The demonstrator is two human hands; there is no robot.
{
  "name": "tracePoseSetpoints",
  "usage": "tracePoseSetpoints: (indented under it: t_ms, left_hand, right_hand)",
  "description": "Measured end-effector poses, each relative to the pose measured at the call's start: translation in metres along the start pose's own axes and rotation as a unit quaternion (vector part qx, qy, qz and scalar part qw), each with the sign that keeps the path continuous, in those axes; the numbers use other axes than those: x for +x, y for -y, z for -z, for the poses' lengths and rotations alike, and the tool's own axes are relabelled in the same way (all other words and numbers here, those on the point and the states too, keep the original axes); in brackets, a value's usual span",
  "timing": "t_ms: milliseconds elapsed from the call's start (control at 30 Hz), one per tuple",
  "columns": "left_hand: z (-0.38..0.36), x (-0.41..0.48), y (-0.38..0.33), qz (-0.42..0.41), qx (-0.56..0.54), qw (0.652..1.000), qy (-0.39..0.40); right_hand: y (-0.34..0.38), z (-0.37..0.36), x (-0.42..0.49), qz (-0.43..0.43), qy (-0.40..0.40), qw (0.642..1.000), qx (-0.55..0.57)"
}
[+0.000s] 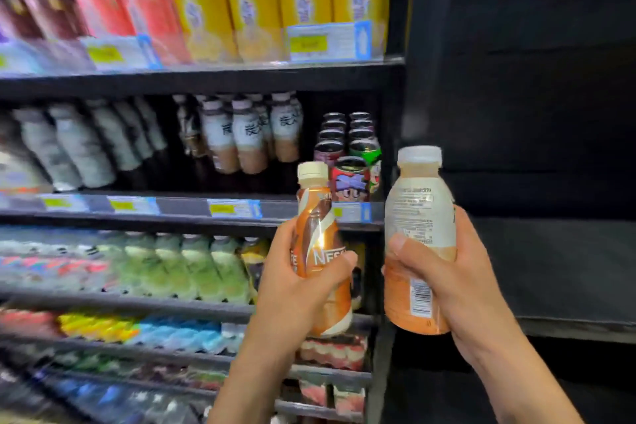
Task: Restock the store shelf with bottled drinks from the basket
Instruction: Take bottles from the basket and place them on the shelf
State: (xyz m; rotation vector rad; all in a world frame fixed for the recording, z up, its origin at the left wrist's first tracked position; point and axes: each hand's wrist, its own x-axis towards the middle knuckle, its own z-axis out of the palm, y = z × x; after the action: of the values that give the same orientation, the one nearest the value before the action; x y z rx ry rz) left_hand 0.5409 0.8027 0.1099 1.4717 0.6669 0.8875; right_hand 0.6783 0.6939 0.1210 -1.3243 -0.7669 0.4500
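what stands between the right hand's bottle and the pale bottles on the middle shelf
The coffee bottle in the left hand and the cans lie between the pale bottle in the right hand and that row.

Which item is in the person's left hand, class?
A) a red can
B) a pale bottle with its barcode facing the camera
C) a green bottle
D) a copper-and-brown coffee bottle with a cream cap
D: the left hand grips the copper-and-brown coffee bottle, while the right hand holds the pale barcode bottle.
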Motion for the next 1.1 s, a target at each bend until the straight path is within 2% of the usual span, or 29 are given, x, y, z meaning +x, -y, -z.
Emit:
tracePoseSetpoints:
  t_ms: [200, 467, 733, 867, 1033, 1100]
  left_hand:
    - [0.12, 0.026, -0.005, -0.002, 0.002, 0.998, -0.064]
    - [0.218, 0.083, -0.008, -0.007, 0.018, 0.997, -0.079]
    - [0.26, 0.172, -0.017, -0.026, 0.058, 0.996, -0.069]
    - [0.271, 0.218, -0.02, -0.016, 0.095, 0.993, -0.071]
    - [0.277, 0.283, -0.007, 0.006, 0.075, 0.99, -0.116]
    - [0.28, 0.31, 0.001, -0.005, 0.061, 0.987, -0.149]
  right_hand:
    - [-0.01, -0.12, 0.013, 0.011, 0.063, 0.998, 0.005]
    - [-0.019, -0.213, 0.056, 0.009, 0.053, 0.998, -0.02]
    - [-0.021, -0.253, 0.125, 0.012, 0.017, 0.997, -0.077]
    - [-0.027, -0.263, 0.158, -0.014, -0.028, 0.996, -0.081]
    - [-0.036, -0.269, 0.194, -0.048, -0.075, 0.992, -0.093]
    - [-0.039, -0.273, 0.208, -0.007, -0.099, 0.991, -0.095]
